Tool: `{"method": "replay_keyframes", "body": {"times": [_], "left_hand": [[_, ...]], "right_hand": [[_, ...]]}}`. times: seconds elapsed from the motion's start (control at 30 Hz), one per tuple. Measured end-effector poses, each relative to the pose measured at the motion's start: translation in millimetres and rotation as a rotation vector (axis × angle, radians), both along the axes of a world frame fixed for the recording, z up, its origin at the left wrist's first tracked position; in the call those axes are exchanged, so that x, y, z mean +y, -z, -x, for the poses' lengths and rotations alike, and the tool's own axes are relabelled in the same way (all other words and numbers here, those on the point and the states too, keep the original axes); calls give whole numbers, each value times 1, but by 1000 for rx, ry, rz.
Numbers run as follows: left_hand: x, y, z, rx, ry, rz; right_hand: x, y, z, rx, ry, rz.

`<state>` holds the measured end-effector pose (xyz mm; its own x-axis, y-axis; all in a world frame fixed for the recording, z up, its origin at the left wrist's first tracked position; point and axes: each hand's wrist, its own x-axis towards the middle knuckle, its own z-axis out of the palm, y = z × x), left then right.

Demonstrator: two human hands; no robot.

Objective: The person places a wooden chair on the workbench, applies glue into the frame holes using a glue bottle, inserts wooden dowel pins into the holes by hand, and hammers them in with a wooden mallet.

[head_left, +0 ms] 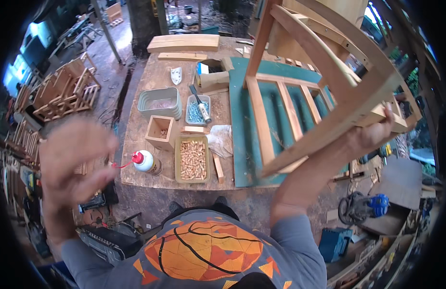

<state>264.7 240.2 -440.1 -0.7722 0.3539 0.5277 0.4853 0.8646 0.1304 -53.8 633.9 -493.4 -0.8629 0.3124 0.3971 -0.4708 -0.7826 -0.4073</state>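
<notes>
A wooden chair frame (339, 110) with slats and curved rails stands tilted over the right side of the workbench. My right hand (374, 130) is closed around one of its lower rails at the right. My left hand (78, 156) is raised off the bench's left edge, smeared by motion, its thumb apart from the curled fingers and nothing visible between them. Nearest to it is a white glue bottle (145, 161) with a red cap. Beside that sits a yellowish tray (176, 168) of wooden dowels (193, 159).
On the workbench (131, 168) are a square wooden box (159, 136), a grey tub (142, 107), a tray of screws (194, 115) with a black-handled tool across it, a white rag (220, 139) and planks (183, 43). A green mat (242, 164) lies under the chair frame. Other wooden furniture (64, 94) stands at left.
</notes>
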Motion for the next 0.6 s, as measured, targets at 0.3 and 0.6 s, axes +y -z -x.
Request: {"method": "replay_keyframes", "body": {"times": [0.3, 0.6], "left_hand": [[-24, 85, -89, -52, 308, -783], [-124, 103, -208, 87, 521, -1431]], "right_hand": [[-45, 45, 31, -109, 72, -127], [21, 62, 26, -273, 859, -833]]}}
